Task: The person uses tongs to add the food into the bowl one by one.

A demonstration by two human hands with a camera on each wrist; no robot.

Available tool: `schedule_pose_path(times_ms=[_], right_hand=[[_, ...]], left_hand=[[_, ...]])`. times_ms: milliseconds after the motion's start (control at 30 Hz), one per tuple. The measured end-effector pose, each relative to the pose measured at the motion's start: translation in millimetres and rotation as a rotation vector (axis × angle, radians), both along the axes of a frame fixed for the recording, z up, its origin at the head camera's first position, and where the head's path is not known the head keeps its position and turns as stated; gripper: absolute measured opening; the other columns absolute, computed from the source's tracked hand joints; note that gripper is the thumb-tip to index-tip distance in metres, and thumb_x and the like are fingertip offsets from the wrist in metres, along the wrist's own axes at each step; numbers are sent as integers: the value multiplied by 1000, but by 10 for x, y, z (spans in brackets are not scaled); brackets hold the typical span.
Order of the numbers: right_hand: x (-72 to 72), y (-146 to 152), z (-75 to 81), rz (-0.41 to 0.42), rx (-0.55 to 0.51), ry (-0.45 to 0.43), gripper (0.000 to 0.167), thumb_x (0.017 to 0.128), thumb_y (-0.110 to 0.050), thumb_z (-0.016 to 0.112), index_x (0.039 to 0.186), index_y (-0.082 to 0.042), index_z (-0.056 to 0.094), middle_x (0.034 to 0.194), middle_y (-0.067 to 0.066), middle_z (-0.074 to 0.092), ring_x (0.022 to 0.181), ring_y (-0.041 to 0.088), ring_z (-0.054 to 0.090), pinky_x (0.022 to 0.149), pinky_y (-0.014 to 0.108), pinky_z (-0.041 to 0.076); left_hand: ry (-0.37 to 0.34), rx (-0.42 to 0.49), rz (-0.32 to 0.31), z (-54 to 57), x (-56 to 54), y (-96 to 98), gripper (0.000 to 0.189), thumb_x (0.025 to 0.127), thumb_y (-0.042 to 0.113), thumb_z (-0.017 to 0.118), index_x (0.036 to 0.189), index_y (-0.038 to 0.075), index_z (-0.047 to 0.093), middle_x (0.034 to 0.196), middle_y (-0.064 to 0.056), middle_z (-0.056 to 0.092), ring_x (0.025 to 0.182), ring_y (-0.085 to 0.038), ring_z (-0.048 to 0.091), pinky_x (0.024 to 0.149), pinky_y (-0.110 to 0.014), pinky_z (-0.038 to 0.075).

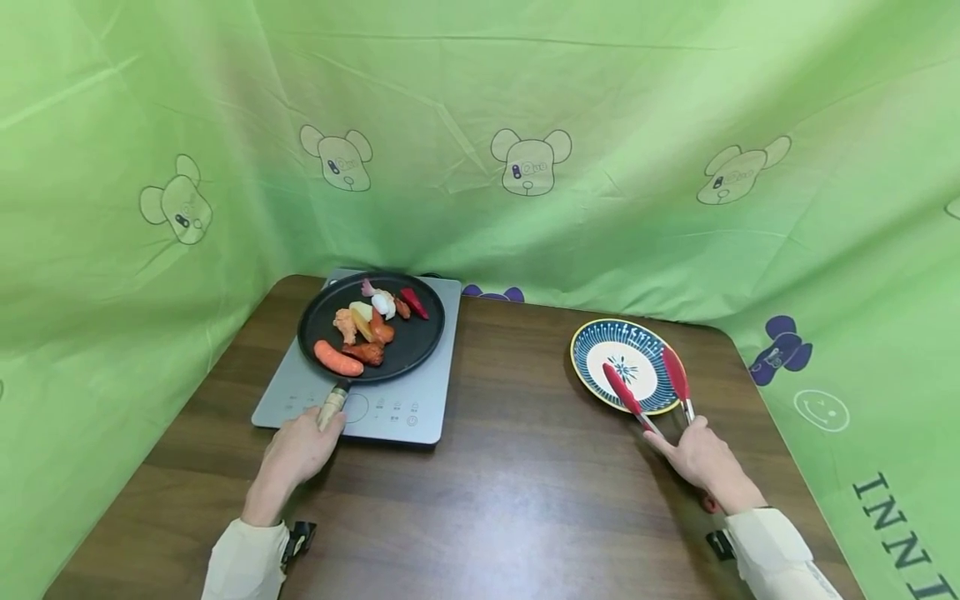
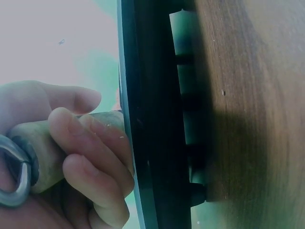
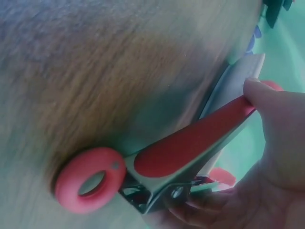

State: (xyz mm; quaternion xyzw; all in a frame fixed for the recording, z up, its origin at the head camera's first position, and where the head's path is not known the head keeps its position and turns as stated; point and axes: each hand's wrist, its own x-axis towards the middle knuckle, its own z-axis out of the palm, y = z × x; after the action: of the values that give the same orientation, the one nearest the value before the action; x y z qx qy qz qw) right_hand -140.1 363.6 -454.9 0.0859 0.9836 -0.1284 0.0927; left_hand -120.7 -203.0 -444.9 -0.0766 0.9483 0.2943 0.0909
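Note:
My left hand [image 1: 303, 446] grips the wooden handle [image 2: 43, 138] of a black frying pan [image 1: 408, 354], its fingers curled round it. Toward the pan's left side lie a sausage [image 1: 337, 358], a browned drumstick [image 1: 365, 353] and several other food pieces; a red piece [image 1: 414, 302] sits near the far rim. At the right, my right hand [image 1: 705, 458] holds red and silver tongs [image 3: 181, 140], thumb on one arm, fingers under the other. The tongs' red tips are spread apart over a blue-patterned plate [image 1: 587, 364], with no food between them.
The pan sits on a flat grey induction cooktop [image 1: 438, 392] at the table's left. Brown wooden table [image 1: 510, 400] lies between the cooktop and plate. A green printed curtain [image 1: 450, 108] hangs behind and along both sides.

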Motion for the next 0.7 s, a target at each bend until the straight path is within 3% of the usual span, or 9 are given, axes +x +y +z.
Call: schedule_pose_path(times_ms=[400,600,700], right_hand=[[60,45,15,-17,-13,-9,88,83,-71,49,96,14,28,72,22,46,60,33,52,56,47,42],[52,59,18,-2,-17,-14,89,82,-71,51,97,14,28,72,21,47,60,32,52,56,47,43],[53,92,83,21,-11,-28,91,80,-72,51,98,14,30,74,22,48,61,33,53,57,47,43]], left_hand=[[-9,-38,-17,20,-66,52,47,95,45,43,104,0,54,69,-10,46,58,-23,45,48,-35,34],[-40,-92,-98,101,-55,-6,63,96,46,40,126,-9,46,85,-18,55,65,-25,49,52,-36,37],[-68,-115,-140,186,-34,-64,69,96,50,39,126,-11,46,89,-22,58,71,-30,55,55,-40,42]])
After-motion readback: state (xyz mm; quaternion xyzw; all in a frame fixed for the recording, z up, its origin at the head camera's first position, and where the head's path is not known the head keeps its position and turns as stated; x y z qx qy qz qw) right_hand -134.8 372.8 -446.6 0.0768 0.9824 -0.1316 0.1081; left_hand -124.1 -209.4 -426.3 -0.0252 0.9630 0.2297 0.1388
